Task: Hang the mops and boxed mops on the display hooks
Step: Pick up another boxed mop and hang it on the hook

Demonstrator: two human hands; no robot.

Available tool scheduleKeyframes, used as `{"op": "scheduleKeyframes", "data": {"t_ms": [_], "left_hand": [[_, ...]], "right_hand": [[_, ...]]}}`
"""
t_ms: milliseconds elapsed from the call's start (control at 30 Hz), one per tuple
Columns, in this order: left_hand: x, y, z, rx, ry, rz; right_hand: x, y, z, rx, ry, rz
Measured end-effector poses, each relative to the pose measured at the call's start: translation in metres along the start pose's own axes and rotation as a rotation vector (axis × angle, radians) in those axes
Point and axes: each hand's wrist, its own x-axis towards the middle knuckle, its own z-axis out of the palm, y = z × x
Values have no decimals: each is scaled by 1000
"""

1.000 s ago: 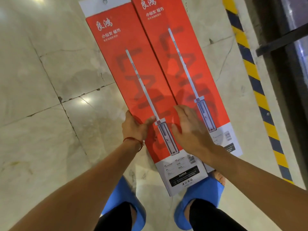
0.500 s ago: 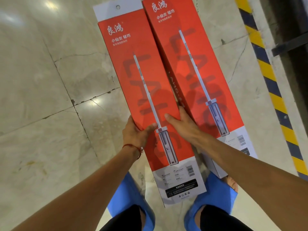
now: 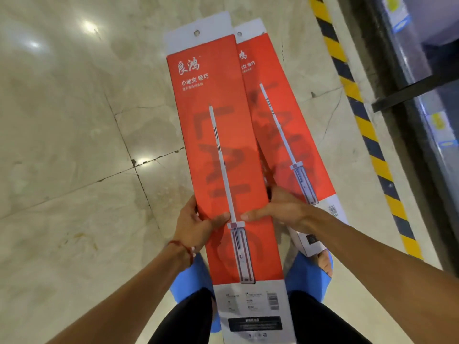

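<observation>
Red cardboard with white end panels forms the two long cartons in view. The front boxed mop (image 3: 223,170) is held lengthwise in front of the person, its hang hole (image 3: 196,33) at the far end and its barcode panel at the near end, between the legs.

The left hand (image 3: 196,224) grips the left edge of this carton, thumb laid across the printed face. The right hand (image 3: 280,212) grips the right edge at the same level, thumb on the face and fingers curled round behind the edge.

The second boxed mop (image 3: 300,145) lies to the right of the first and partly beneath it. Its left edge is covered by the front carton, and its near end passes under the right wrist. Whether this end rests on the floor cannot be determined.

A red cord bracelet (image 3: 182,247) sits on the left wrist. Blue slippers (image 3: 308,274) are visible on both feet. The marble floor (image 3: 62,145) shows cracked joints. A yellow-and-black hazard stripe (image 3: 367,135) runs along the right side, next to a dark metal bar (image 3: 417,90).
</observation>
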Motion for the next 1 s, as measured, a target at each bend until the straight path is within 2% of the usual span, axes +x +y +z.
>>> {"op": "scheduleKeyframes", "data": {"t_ms": [233,433,500,667,800,900,1000], "left_hand": [[-74,107,-8,-43,-74,-16],[-131,222,4,-85,-188,127],[-153,247,17,-99,-175,160],[-219,271,44,-26,-58,311],[-276,284,67,27,-29,452],[-327,293,86,62,-66,537],[-389,308,105,109,-123,601]], "right_hand": [[-112,-48,-1,-11,82,-41],[-220,-77,-7,58,90,-68],[-252,-84,-9,35,121,-56],[-318,-90,-17,-83,170,-77],[-372,-82,-24,-4,219,-175],[-430,-83,-24,110,322,-271],[-498,-90,-15,157,335,-340]]}}
